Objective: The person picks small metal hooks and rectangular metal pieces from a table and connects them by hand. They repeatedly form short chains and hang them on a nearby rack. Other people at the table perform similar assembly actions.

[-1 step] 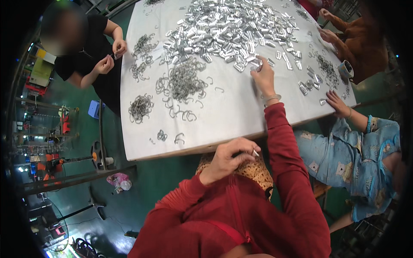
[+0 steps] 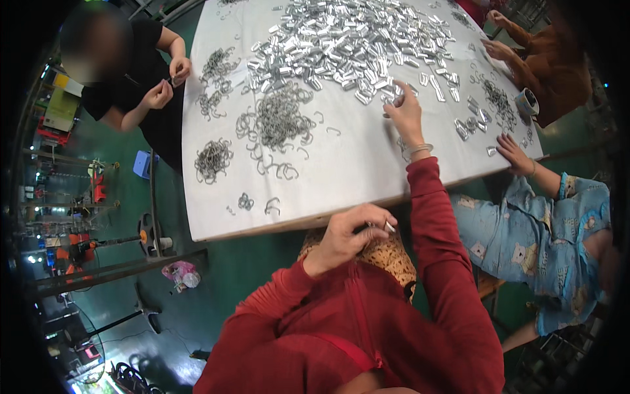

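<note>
Right hand at the near edge of a heap of shiny silver metal pieces, left hand curled round a small pale silvery piece

Head view: the heap filled the upper middle of the frame, on a large white-covered table. The right hand was just below the heap's lower right edge, index finger and thumb parted, other fingers loosely bent; couldn't tell if anything sat between them. The left hand was at lower centre, in front of the table edge, fingers curled in; the piece's pale end poked out by the fingertips. A tangled pile of grey bent-wire hooks lay left of centre.

Handling, my judgement: a light thumb-and-index pinch on one loose outer piece probably suited best, since the heap's pieces overlapped and could drag neighbours. The left curl likely needed to stay firm but not tight, as the piece was small.

Hard to see: most of the left-hand piece was hidden by fingers. Single hooks merged in the tangle. The heap's far side ran to the top of the frame. At upper left, a black-shirted co-worker's hands pinched something dark, too small to name.
</note>
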